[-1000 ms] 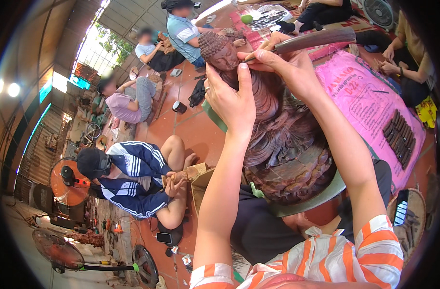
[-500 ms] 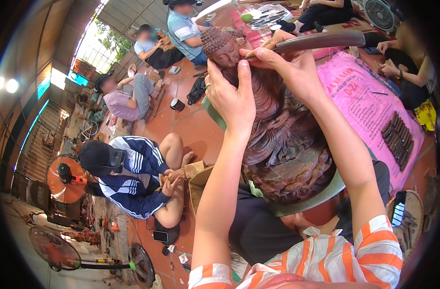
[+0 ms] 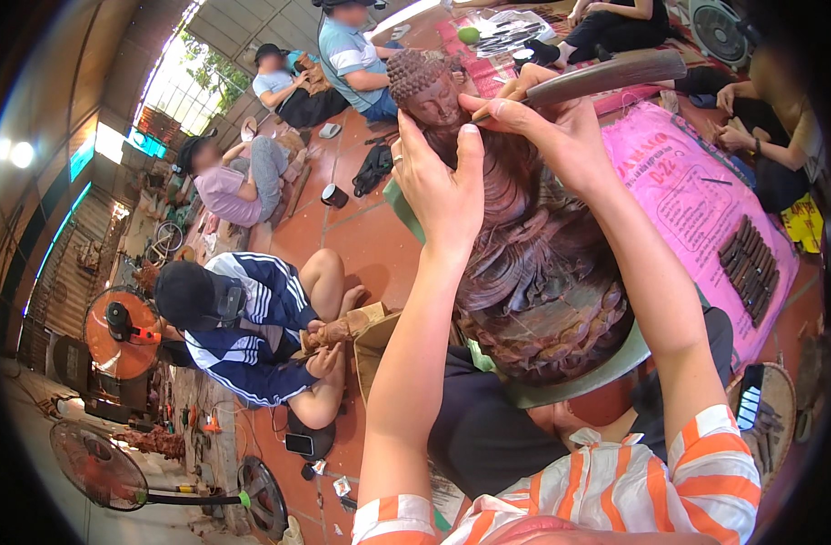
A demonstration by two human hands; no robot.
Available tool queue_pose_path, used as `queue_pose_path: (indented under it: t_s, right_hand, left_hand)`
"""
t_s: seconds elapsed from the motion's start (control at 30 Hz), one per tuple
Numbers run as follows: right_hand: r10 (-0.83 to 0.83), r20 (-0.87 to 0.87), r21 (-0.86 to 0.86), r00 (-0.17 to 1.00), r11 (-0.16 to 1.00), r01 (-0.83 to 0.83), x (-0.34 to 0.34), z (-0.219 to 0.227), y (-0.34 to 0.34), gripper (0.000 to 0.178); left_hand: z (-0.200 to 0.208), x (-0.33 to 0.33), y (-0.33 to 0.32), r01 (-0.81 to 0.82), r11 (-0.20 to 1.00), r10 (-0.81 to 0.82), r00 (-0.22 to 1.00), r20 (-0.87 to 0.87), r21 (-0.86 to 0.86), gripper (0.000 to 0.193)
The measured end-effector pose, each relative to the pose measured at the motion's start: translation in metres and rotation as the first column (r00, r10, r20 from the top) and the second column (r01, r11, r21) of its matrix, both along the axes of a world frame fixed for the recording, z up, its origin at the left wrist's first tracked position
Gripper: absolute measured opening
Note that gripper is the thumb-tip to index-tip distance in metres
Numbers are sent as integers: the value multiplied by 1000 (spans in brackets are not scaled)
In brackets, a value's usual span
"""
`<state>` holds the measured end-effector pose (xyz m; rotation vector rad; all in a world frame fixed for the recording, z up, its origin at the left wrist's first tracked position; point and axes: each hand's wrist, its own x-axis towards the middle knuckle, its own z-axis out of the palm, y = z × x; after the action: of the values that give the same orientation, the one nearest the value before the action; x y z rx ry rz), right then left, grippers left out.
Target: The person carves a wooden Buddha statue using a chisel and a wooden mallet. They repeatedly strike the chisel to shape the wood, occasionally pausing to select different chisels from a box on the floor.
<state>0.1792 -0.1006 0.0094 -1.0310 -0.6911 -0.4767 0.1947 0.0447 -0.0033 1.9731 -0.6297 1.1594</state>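
Note:
A dark reddish-brown carved wooden statue, a seated figure with a curled-hair head, leans tilted before me. My left hand grips its head at the jaw, fingers along the cheek and thumb raised beside the chin. A ring is on one finger. My right hand holds a carving tool with a long, curved dark handle. Thumb and fingers pinch its thin front end near the statue's mouth and chin. The fingers partly hide the blade and its tip.
A green curved rim lies around the statue's base. Several dark carving tools lie on a pink sack at right. Close at left, a seated person in a striped jacket holds a carved wooden piece. A dark mug stands on the tiled floor.
The statue's head and both my hands have shifted slightly right and down in the picture. My grip on the carving tool stays much the same.

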Motion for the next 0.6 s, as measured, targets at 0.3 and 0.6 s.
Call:
queue_pose_path:
  t_s: [0.3, 0.6]
  right_hand:
    - [-54, -14, 45, 998, 997, 55, 0, 1, 4, 8]
    - [-128, 42, 49, 991, 991, 126, -1, 0, 9, 8]
  left_hand:
    - [2, -5, -8, -84, 996, 82, 995, -57, -34, 48]
    - [3, -5, -7, -105, 994, 105, 994, -40, -6, 43]
